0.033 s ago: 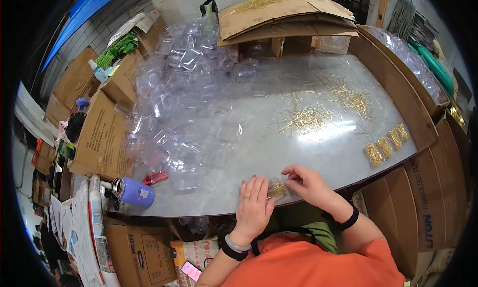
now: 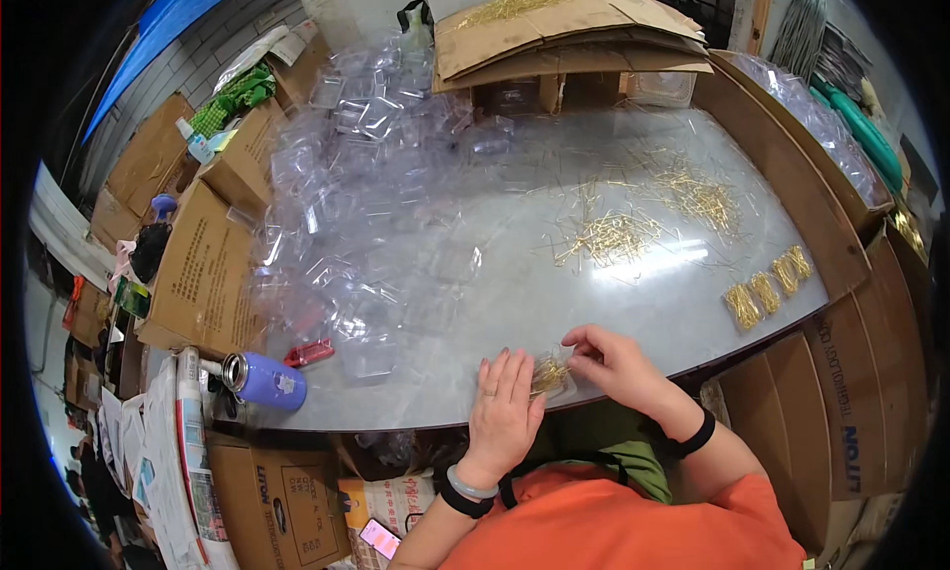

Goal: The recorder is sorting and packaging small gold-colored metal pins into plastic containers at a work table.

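A small bunch of thin gold wire pins [image 2: 550,375] lies near the table's front edge, seemingly in a small clear plastic box. My left hand [image 2: 503,407] rests flat beside it, fingers stretched out and the thumb against the bunch. On its other side my right hand [image 2: 612,364] has its fingers curled in a pinch, the tips touching or close to the pins' ends; what they hold, if anything, is too small to make out. Farther off lie a loose heap of gold pins [image 2: 609,238] and another heap [image 2: 698,199]. Several packed bundles of pins [image 2: 764,293] stand in a row at the right edge.
Many clear plastic boxes [image 2: 341,204] cover the table's left side. A purple bottle [image 2: 269,382] lies at the front left near a red object [image 2: 310,352]. Cardboard walls [image 2: 802,184] border the right side; stacked cardboard sheets [image 2: 574,36] stand at the back. A phone [image 2: 379,538] lies below.
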The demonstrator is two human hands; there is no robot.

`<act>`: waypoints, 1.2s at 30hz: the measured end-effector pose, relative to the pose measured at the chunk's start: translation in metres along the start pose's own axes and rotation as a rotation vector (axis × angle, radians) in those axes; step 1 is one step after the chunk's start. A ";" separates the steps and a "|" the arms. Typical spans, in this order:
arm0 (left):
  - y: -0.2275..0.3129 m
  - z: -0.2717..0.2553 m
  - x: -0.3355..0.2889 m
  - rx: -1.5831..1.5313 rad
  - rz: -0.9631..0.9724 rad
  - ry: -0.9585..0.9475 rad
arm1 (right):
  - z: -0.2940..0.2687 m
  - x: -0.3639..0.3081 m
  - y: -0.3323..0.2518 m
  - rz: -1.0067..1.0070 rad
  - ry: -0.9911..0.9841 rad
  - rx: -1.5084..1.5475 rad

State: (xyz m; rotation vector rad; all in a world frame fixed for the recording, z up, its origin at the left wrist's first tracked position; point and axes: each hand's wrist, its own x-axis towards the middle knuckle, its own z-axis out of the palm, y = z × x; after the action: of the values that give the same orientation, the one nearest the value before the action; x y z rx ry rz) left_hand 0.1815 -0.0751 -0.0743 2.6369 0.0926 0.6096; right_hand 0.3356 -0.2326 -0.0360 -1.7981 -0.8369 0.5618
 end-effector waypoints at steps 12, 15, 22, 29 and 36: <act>-0.002 0.000 -0.001 0.048 -0.010 -0.022 | 0.025 0.000 0.006 -0.285 0.306 -0.299; -0.003 0.004 0.000 0.057 0.015 -0.044 | 0.022 0.005 0.015 -0.281 0.275 -0.329; -0.010 0.007 -0.004 0.096 -0.019 -0.074 | 0.029 0.036 0.025 -0.200 0.074 -0.467; -0.005 0.009 -0.001 0.080 0.036 -0.059 | 0.037 0.022 0.032 -0.597 0.161 -0.855; -0.007 0.012 -0.002 0.114 0.058 -0.047 | 0.029 0.035 0.035 -0.474 0.063 -0.647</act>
State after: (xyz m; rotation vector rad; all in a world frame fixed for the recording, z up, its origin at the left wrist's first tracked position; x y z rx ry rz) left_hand 0.1845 -0.0738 -0.0878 2.7707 0.0377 0.5762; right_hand 0.3472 -0.1960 -0.0787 -2.0603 -1.4603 -0.0953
